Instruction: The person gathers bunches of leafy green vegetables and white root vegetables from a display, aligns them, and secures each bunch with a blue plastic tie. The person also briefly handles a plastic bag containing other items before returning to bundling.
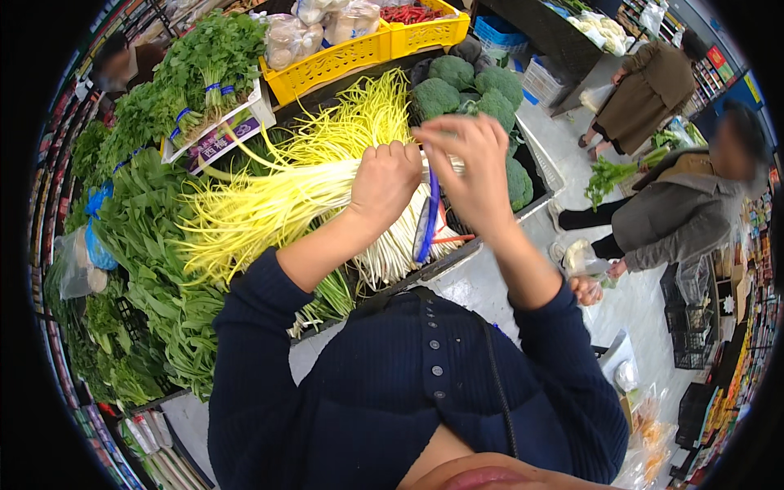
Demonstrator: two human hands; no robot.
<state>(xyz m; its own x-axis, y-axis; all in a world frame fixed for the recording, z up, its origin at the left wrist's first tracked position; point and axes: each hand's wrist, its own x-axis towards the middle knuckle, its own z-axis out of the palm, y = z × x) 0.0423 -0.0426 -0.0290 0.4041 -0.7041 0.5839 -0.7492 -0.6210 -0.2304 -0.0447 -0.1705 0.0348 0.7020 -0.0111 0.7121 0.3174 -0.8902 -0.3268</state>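
Observation:
My left hand (pixel 387 182) is closed around a bundle of yellow garlic chives (pixel 275 205), whose yellow leaves fan out to the left and whose white stems point right. Beside it, my right hand (pixel 468 165) is raised at the stem ends, fingers bent and slightly blurred; whether they pinch anything is unclear. A roll of blue-edged tape (pixel 427 214) hangs or stands just below the hands, with a red strip (pixel 452 239) near it. More yellow chives (pixel 361 116) lie on the display behind and under the held bundle, their white stems towards my body.
Broccoli (pixel 453 72) fills a crate at the right. Yellow crates (pixel 334 64) hold bagged vegetables and red chillies (pixel 416 13). Bundled coriander (pixel 211 61) and leafy greens (pixel 165 245) lie left. Two people (pixel 680 214) (pixel 649 92) stand in the aisle; another person (pixel 125 64) is behind the greens.

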